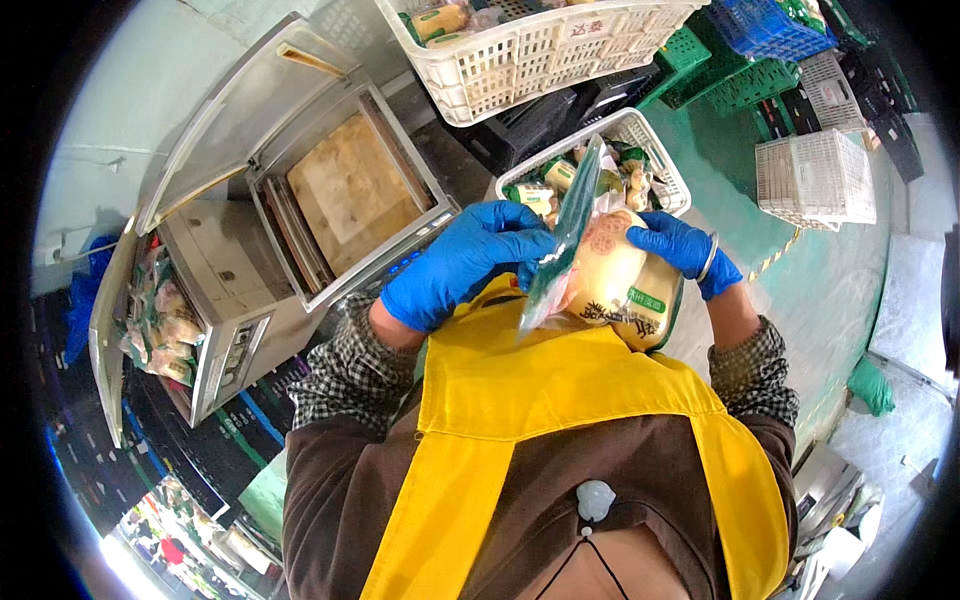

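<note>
Both my hands wear blue gloves and hold one clear plastic bag (612,262) in front of my yellow apron. Its contents are pale yellow and rounded, like a dressed chicken, with green and dark print on the film. My left hand (470,262) pinches the loose flap at the bag's left side, which stands up as a greenish, glossy sheet. With thumb and fingers, my right hand (684,250) grips the upper right of the bag. Just beyond it, a white basket (655,150) holds several similar filled bags.
At left stands a vacuum packing machine (240,290), its lid (270,110) raised over a chamber with a tan board (350,190). Filled bags (165,330) lie at its far left. A large white crate (540,60) is ahead; green crates (690,65) and white crates (815,180) stand right.
</note>
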{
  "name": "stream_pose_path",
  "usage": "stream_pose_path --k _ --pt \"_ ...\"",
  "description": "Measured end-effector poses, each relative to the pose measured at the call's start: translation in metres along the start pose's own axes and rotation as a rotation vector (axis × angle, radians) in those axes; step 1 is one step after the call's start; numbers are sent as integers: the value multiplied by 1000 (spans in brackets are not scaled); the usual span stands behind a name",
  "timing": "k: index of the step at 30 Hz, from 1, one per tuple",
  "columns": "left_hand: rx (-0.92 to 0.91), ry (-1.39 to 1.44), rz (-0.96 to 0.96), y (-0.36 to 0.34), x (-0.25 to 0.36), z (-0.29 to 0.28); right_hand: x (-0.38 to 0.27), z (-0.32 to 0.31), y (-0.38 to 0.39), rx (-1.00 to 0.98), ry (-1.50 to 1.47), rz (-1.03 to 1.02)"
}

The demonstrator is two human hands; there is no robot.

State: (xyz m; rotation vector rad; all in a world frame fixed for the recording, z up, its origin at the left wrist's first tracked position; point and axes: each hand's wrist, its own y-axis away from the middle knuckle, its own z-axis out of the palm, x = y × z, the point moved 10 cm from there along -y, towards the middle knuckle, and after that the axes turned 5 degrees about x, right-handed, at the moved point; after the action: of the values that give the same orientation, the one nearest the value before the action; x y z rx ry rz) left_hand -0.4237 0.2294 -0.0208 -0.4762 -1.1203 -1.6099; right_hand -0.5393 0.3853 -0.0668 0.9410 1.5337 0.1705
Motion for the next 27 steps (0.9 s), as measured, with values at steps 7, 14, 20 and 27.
stream_pose_path --k 7,14,20,27 --pt "-12 -365 -10 13 5 13 16 -8 8 7 -39 -6" --pt "12 -480 53 6 6 20 25 -11 9 -3 -108 -24" --pt "78 -456 -68 -2 -2 26 36 -21 10 32 -114 0" --pt "110 -389 -41 -11 -15 21 44 -28 8 25 -126 -35"
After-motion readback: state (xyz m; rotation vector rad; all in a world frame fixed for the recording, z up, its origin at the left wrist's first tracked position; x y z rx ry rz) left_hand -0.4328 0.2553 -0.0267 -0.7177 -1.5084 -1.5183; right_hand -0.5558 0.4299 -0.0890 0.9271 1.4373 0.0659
